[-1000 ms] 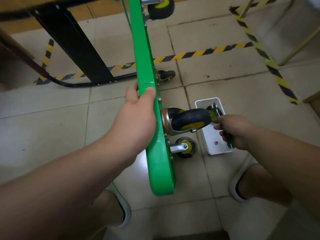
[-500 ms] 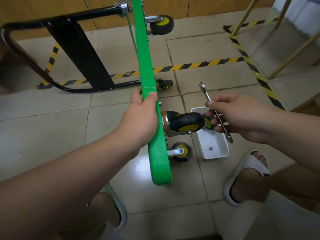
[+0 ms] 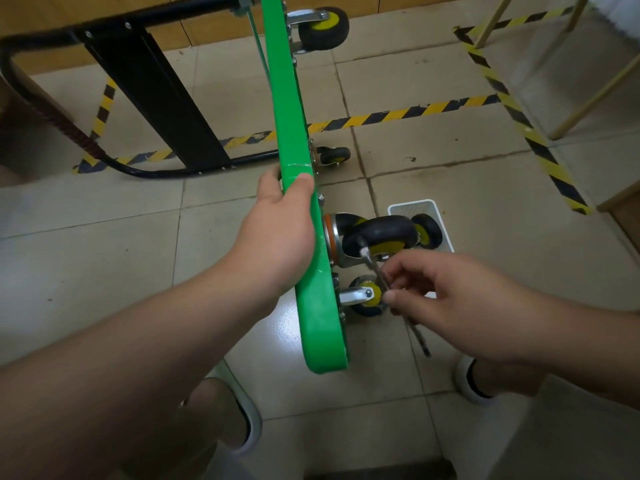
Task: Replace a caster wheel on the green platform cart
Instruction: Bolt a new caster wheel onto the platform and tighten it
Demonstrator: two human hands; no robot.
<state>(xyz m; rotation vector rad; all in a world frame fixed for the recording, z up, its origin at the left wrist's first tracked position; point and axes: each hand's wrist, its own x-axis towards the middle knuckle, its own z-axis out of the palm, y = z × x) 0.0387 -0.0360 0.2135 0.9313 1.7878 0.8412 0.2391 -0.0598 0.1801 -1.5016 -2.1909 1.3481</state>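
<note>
The green platform cart [image 3: 294, 109] stands on its side edge, deck facing left. My left hand [image 3: 280, 223] grips its upper edge near the middle. A black caster wheel with a yellow hub [image 3: 381, 237] juts out to the right of the deck, just below that hand. My right hand [image 3: 446, 299] pinches a metal wrench [image 3: 377, 271] whose head lies against this caster's bracket. A lower caster [image 3: 367, 296] sits under it, near the floor. A spare black wheel [image 3: 427, 230] lies in the white basket [image 3: 412, 206] behind.
Two more casters [image 3: 323, 27] [image 3: 334, 155] show farther along the deck. The black folded handle [image 3: 156, 98] lies on the floor to the left. Yellow-black tape [image 3: 398, 114] crosses the tiles. Wooden legs [image 3: 595, 74] stand at right. My sandalled feet [image 3: 474, 386] are below.
My right hand lifted the wrench out of the basket, swung it up, then brought it down with its head against the near caster's bracket. The left hand kept holding the cart edge.
</note>
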